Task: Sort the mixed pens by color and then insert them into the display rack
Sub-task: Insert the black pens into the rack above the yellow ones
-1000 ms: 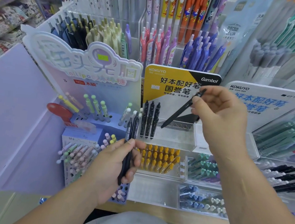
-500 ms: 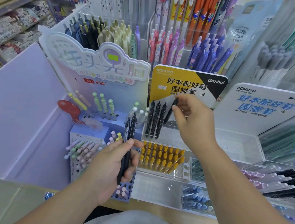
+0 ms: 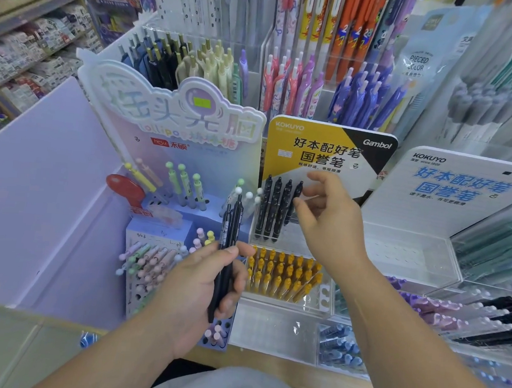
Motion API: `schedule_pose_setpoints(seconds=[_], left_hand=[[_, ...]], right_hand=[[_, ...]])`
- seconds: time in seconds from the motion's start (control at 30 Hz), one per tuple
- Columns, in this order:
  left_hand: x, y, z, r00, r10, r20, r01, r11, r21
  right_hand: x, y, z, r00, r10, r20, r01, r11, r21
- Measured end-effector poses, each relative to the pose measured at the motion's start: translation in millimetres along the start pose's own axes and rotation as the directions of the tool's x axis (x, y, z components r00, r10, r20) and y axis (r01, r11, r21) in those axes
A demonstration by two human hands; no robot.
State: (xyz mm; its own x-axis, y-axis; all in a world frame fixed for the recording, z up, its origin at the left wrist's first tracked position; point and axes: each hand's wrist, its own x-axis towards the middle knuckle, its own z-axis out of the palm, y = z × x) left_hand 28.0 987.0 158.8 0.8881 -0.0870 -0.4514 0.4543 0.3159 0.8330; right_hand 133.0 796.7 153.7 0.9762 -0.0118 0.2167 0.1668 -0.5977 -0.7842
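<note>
My left hand [image 3: 201, 284] grips two black pens [image 3: 228, 246] upright, their tops rising above my thumb. Several black pens [image 3: 273, 210] stand side by side in the clear rack [image 3: 397, 251] under the yellow and black sign. The rightmost of them [image 3: 294, 201] stands just left of my right hand [image 3: 329, 221], whose fingers are spread and relaxed and hold nothing. Rows of yellow pens [image 3: 282, 275] fill the tier in front of the black ones.
A pastel lollipop-pen stand [image 3: 164, 248] sits at the left, with a red scoop [image 3: 126, 186] beside it. Purple, black and blue pens [image 3: 465, 314] lie in clear trays at the right. Tall racks of pens [image 3: 288, 83] stand behind. A lilac wall panel [image 3: 34, 191] borders the left.
My right hand carried a black pen down into the rack beside the other black ones, then let go of it and opened. My left hand kept its two pens.
</note>
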Motion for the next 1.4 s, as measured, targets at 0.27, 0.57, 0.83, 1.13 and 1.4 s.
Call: schedule_pose_setpoints(seconds=[0.27, 0.57, 0.83, 1.13, 1.4], left_hand=[[-2.2, -0.7, 12.2, 0.996, 0.030, 0.089, -0.043, 0.987, 0.154], [-0.7, -0.2, 24.5, 0.998, 0.002, 0.066, -0.015, 0.981, 0.192], [0.5, -7.0, 22.3, 0.997, 0.050, -0.054, -0.036, 0.970, 0.242], [1.2, -7.2, 24.7, 0.990, 0.082, -0.112, -0.048, 0.960, 0.276], [4.7, -6.2, 10.8, 0.990, -0.077, -0.116, 0.079, 0.997, 0.015]], right_hand=[[-55.3, -31.8, -5.4, 0.968, 0.106, 0.226, -0.193, 0.891, 0.410], [-61.0, -34.8, -14.0, 0.931, 0.176, 0.321, -0.340, 0.740, 0.580], [-65.4, -31.6, -19.9, 0.919, 0.297, 0.259, -0.394, 0.695, 0.601], [-73.6, -31.0, -17.7, 0.938, 0.289, 0.190, -0.343, 0.714, 0.610], [-39.9, -26.9, -51.9, 0.981, 0.177, -0.079, -0.102, 0.820, 0.563]])
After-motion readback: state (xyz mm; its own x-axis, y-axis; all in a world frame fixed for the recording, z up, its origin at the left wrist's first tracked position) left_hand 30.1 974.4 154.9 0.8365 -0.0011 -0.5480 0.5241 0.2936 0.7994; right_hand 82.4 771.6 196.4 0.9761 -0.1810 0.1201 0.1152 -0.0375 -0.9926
